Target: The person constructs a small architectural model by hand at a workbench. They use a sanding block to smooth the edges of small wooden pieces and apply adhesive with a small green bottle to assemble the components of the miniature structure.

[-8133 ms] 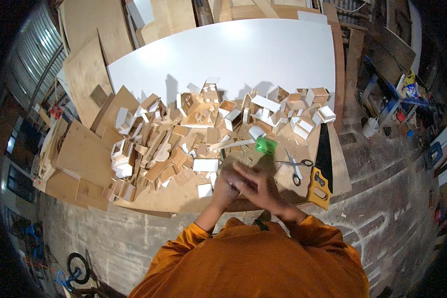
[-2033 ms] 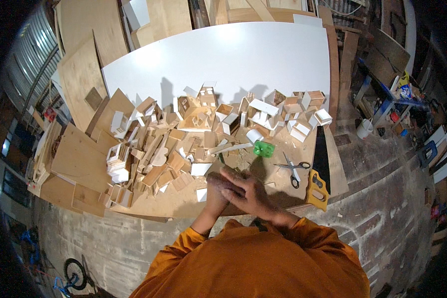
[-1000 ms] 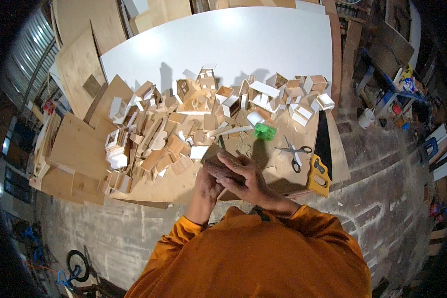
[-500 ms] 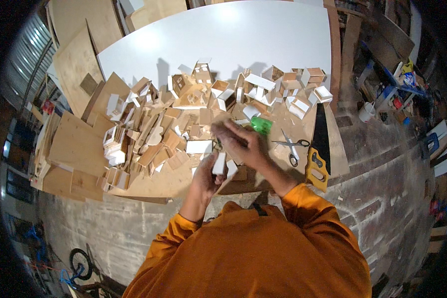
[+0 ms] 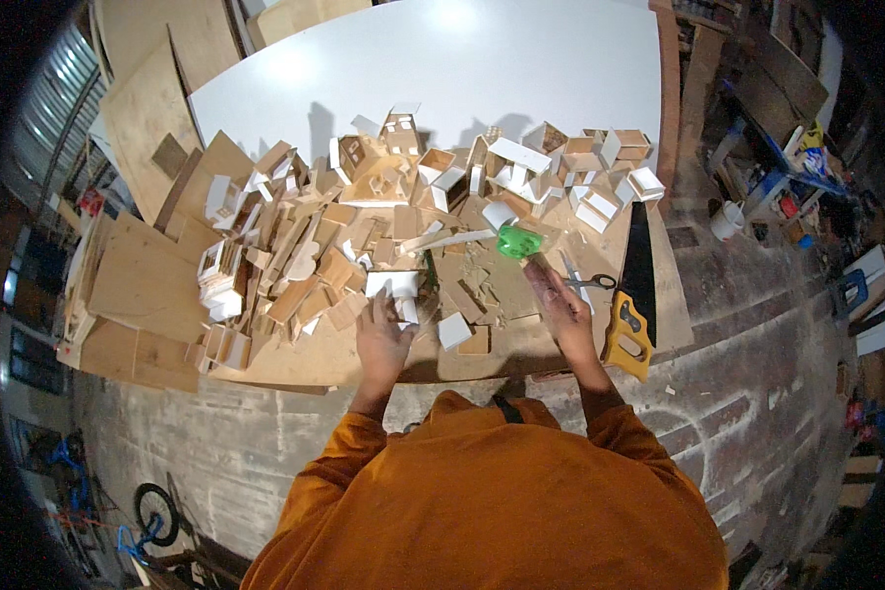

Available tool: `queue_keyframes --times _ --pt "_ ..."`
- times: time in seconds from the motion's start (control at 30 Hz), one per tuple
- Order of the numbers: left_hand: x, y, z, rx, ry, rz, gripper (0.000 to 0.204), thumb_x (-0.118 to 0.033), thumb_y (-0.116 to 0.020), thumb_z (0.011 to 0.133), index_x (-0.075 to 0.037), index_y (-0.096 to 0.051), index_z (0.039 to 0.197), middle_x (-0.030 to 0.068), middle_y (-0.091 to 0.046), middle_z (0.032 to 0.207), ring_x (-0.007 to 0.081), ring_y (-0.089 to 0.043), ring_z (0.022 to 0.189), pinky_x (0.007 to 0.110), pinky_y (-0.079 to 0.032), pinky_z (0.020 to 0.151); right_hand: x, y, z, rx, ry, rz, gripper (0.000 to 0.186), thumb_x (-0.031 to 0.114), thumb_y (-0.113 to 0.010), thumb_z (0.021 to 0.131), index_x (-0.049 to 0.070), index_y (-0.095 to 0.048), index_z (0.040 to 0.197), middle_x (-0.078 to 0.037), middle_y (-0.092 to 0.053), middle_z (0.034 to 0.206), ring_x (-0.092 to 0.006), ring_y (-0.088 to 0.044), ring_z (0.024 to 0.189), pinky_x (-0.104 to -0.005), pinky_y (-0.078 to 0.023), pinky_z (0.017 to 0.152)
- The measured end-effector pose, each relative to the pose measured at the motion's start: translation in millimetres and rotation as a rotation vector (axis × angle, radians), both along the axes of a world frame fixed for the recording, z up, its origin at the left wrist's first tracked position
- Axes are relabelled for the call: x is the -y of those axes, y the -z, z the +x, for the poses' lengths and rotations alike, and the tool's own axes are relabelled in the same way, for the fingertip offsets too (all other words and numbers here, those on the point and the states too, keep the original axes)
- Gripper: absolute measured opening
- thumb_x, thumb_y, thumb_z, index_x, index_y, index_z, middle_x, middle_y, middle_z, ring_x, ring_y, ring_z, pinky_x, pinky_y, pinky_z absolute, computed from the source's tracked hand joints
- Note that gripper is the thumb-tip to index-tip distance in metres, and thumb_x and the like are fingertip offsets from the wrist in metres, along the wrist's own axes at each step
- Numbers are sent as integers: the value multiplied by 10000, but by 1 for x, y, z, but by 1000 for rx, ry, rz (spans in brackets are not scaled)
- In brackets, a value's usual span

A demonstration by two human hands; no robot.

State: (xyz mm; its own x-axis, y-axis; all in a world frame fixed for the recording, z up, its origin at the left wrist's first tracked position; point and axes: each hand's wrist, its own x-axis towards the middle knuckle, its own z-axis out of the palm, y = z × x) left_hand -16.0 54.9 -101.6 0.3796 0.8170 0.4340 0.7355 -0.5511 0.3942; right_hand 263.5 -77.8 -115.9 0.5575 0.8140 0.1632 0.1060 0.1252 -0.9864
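My left hand (image 5: 383,339) is lowered over the near part of the worktable, fingers apart, beside a white-faced wooden block (image 5: 391,283). A smaller white piece shows by its fingertips. Farther right, my right hand (image 5: 567,320) is closed round a flat reddish-brown block (image 5: 543,282), whose far end comes close to a green translucent plastic object (image 5: 518,242). Scissors (image 5: 596,281) with dark handles lie just right of that hand. Between the hands are a white square piece (image 5: 454,331), a small brown piece (image 5: 475,340) and scattered shavings.
Small model houses (image 5: 400,136) and loose wood offcuts (image 5: 305,256) crowd the table's left and far side. A handsaw (image 5: 630,334) with a yellow handle lies at the right edge. Behind stands a large white panel (image 5: 413,69). A bicycle wheel (image 5: 156,514) is at lower left.
My left hand has moved left and let go of the white block it held. My right hand has swung right with the reddish-brown block, uncovering the shavings in the middle.
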Motion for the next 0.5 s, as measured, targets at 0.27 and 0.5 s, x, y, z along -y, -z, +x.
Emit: queue_keyframes --times 0.27,0.5 --pt "28 -5 48 -385 610 -60 702 -418 -721 745 -130 -491 1343 203 -236 1499 429 -138 1400 540 -201 1105 8 0 4 -16 30 51 441 138 -577 925 -26 -488 1325 -137 -544 1313 -182 -509 1184 -308 -371 1014" --pt "18 5 61 -212 657 -80 625 -407 -657 826 -56 -477 1311 177 -309 1470 402 -196 1388 525 -211 1103 23 -8 -6 -54 -3 34 471 119 -603 903 -24 -479 1334 -138 -546 1311 -178 -506 1192 -305 -389 998"
